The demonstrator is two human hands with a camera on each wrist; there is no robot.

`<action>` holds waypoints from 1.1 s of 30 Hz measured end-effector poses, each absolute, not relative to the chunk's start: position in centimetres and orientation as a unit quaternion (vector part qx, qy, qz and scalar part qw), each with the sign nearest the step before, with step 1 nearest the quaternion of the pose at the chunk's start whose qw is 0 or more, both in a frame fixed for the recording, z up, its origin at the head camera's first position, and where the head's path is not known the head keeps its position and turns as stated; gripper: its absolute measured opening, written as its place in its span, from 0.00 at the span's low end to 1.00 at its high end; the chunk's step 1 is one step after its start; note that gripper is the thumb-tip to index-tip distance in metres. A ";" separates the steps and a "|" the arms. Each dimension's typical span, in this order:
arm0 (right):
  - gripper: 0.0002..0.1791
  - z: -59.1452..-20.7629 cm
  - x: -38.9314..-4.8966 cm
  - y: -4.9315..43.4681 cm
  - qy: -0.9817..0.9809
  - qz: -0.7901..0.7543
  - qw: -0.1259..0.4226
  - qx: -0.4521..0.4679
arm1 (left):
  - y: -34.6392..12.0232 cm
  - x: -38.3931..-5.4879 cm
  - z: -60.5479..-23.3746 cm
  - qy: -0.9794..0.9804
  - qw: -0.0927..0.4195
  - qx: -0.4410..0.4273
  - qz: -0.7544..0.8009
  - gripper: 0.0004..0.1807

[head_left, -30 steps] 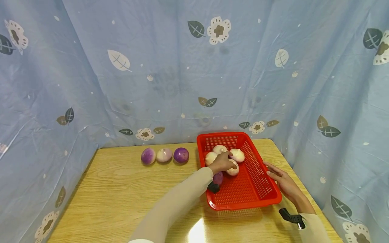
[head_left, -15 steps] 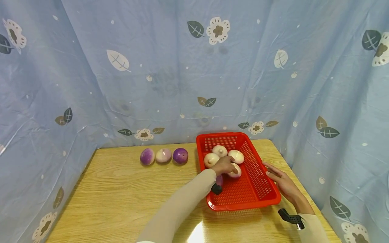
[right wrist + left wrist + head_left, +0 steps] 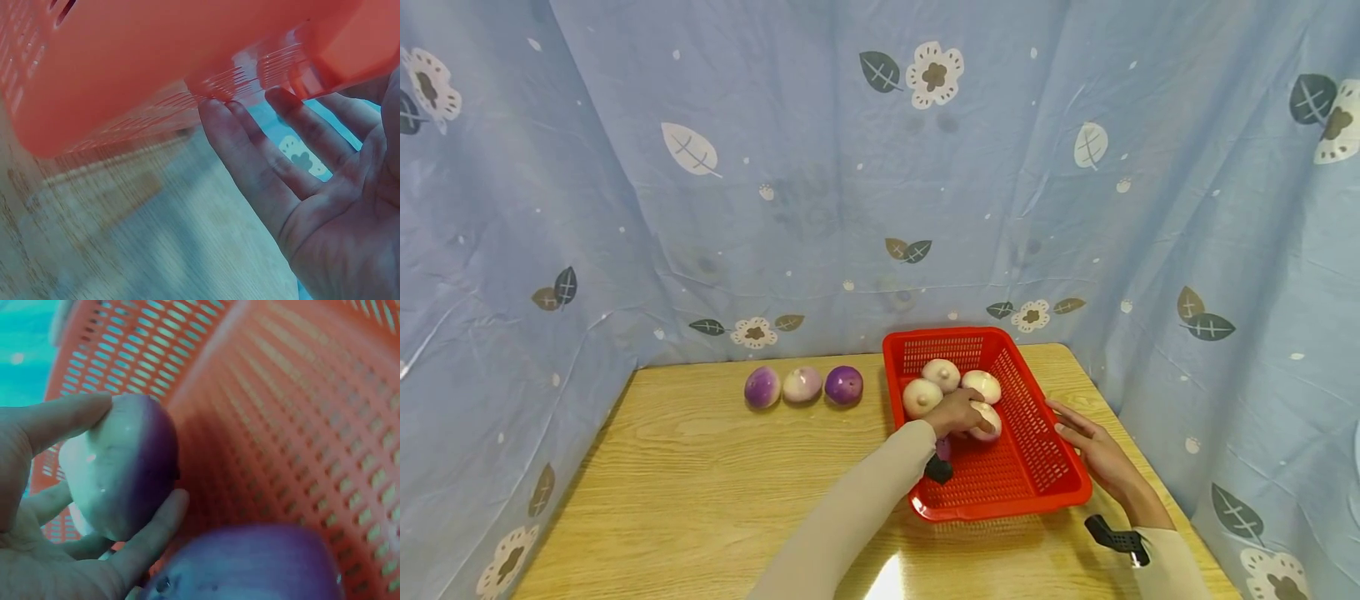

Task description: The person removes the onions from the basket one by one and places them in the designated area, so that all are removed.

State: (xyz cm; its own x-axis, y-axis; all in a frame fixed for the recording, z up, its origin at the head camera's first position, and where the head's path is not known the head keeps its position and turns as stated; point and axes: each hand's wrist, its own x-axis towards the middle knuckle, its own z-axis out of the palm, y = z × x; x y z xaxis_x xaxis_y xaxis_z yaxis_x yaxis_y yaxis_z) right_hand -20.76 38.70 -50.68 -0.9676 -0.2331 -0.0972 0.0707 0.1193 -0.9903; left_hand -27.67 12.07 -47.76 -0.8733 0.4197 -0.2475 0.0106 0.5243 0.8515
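Inside the red plastic basket (image 3: 992, 510), my left hand (image 3: 957, 412) grips a white-and-purple turnip (image 3: 122, 465). Thumb and fingers wrap round its sides in the left wrist view. Below that hand lies a purple turnip (image 3: 250, 565), partly hidden by the wrist in the head view. Three pale turnips sit toward the basket's back: one at the rear (image 3: 942, 375), one on the left (image 3: 922, 400), one on the right (image 3: 982, 387). Outside the basket, my right hand (image 3: 1101, 454) has its fingers extended, fingertips right at the right wall, as the right wrist view shows.
Left of the basket, a purple-sided turnip (image 3: 763, 387), a pale turnip (image 3: 802, 384) and a dark purple turnip (image 3: 844, 386) form a row on the wooden table (image 3: 700, 483). A blue patterned curtain (image 3: 775, 208) encloses the table's back and sides.
My left hand has shifted slightly right and toward the front with the turnip in its grip, uncovering more of the left pale turnip. The right hand stays at the basket's side.
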 end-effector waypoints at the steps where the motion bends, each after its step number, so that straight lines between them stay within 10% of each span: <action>1: 0.32 -50.7 -20.8 38.7 0.739 -0.661 0.115 -0.055 | 12.1 -27.7 -47.7 0.837 0.219 0.123 0.486 0.33; 33: 0.33 -51.2 -20.9 39.0 0.722 -0.677 0.122 -0.072 | 6.9 -25.9 -43.7 0.775 0.153 0.162 0.591 0.34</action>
State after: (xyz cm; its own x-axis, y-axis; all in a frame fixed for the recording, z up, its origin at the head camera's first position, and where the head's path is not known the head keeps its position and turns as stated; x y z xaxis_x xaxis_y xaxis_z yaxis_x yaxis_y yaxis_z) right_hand -20.95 39.00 -51.17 -0.9601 -0.2683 -0.0791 0.0615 0.0732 -0.9954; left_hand -25.95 6.94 -43.72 -0.9007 0.4320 -0.0461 0.0697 0.2484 0.9661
